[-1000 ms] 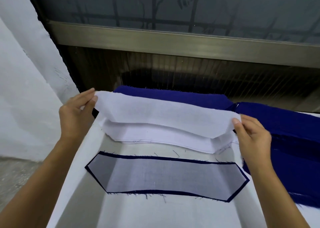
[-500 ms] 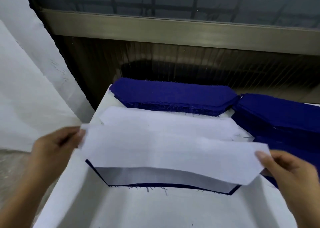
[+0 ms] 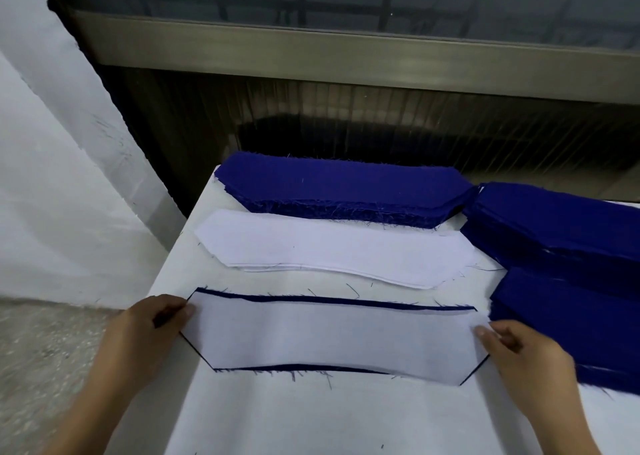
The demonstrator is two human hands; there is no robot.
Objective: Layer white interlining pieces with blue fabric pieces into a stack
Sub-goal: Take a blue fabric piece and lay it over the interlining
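White cloth covers the worktable [image 3: 346, 420] under a metal window sill [image 3: 346, 63]. Thick stacks of blue fabric pieces [image 3: 346, 188] lie along its far edge and right side, with a low pile of white interlining pieces [image 3: 329, 250] just in front. Nearest, one interlining piece [image 3: 332, 337] lies flat on a blue piece [image 3: 311, 298] whose rim shows around it. The left hand [image 3: 145, 337] pinches its left end and the right hand [image 3: 526, 357] its right end. This layer looks nearly seated. The next move calls for squaring the edges, letting go, then fetching a blue piece to cover it.
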